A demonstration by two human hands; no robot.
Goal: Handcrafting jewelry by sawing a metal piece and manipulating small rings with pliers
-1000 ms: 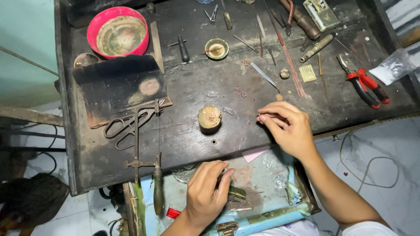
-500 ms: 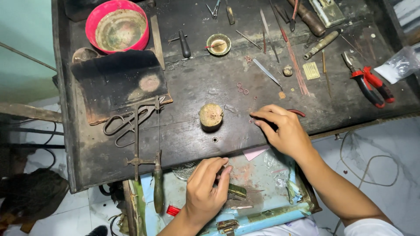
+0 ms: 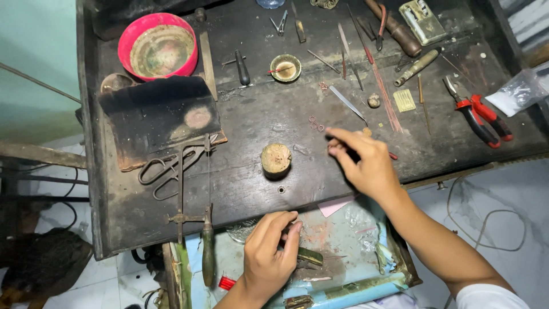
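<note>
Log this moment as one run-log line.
left hand: in blue tray, on small metal tool | right hand: fingers pinched over dark workbench, near tiny rings | round block: untouched

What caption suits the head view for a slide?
Right hand reaches over a dark workbench near a small round block; left hand rests below.
</note>
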